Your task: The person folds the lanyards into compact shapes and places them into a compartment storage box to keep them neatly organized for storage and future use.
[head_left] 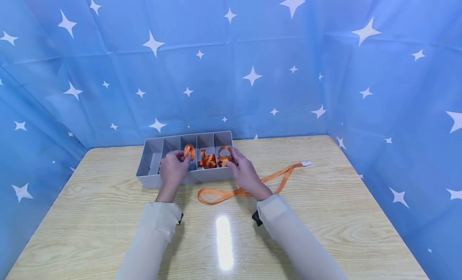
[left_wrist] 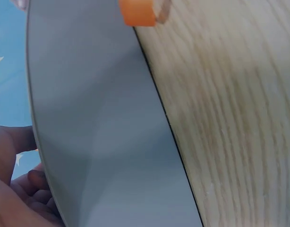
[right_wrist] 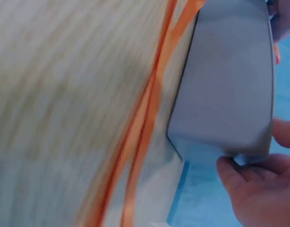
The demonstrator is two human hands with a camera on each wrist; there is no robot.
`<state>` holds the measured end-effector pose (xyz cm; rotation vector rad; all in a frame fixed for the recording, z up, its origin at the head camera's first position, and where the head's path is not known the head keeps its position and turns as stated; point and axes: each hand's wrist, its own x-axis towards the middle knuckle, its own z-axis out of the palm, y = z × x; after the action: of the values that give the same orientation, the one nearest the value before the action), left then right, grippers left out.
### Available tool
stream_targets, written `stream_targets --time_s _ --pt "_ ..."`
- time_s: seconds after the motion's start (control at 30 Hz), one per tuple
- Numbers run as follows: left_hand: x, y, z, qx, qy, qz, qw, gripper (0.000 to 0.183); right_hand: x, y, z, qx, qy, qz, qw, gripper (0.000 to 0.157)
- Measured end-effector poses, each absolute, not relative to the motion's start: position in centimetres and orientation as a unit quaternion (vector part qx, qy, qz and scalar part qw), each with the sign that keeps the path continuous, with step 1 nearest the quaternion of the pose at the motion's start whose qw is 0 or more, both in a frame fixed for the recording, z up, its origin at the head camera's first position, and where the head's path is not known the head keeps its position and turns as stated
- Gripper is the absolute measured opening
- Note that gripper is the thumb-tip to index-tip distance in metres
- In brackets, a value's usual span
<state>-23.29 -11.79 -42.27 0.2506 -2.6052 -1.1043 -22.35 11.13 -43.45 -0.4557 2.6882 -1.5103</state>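
Observation:
A grey divided box (head_left: pixel 209 176) stands near the back of the wooden table. My left hand (head_left: pixel 173 169) pinches a coiled orange lanyard (head_left: pixel 189 151) over the third compartment from the left. In the left wrist view the box's front wall (left_wrist: pixel 98 123) hides most of that coil. My right hand (head_left: pixel 247 173) grips the right end of the box, thumb at the rim and fingers against the end wall, as the right wrist view shows. Beside it, a bundled orange lanyard (head_left: pixel 207 161) lies in the fourth compartment and another coiled lanyard (head_left: pixel 224 160) in the rightmost one.
A loose orange lanyard (head_left: pixel 211 202) with a white end piece (head_left: pixel 306 163) lies in front of the box and runs beneath my right wrist toward the right. A blue curtain (head_left: pixel 202 71) with white stars hangs behind the table (head_left: pixel 325 224) and along its sides.

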Motion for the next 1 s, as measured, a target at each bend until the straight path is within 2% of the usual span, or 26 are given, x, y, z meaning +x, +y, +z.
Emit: stream_targets --time_s 0.23,0.53,1.0 --pt "-23.32 -11.43 -42.36 0.087 -0.913 -0.368 0.154 0.028 -22.46 11.22 -43.04 -0.136 0.879 -0.456 0.038 0.058" --pt "-23.54 -11.34 -42.61 0.087 -0.921 -0.341 0.164 0.026 -22.46 11.24 -43.22 -0.133 0.871 -0.472 0.035 0.058" --pt "-23.32 -11.27 -42.43 0.074 -0.934 -0.322 0.134 0.032 -22.43 11.27 -43.29 -0.129 0.869 -0.476 0.035 0.058"
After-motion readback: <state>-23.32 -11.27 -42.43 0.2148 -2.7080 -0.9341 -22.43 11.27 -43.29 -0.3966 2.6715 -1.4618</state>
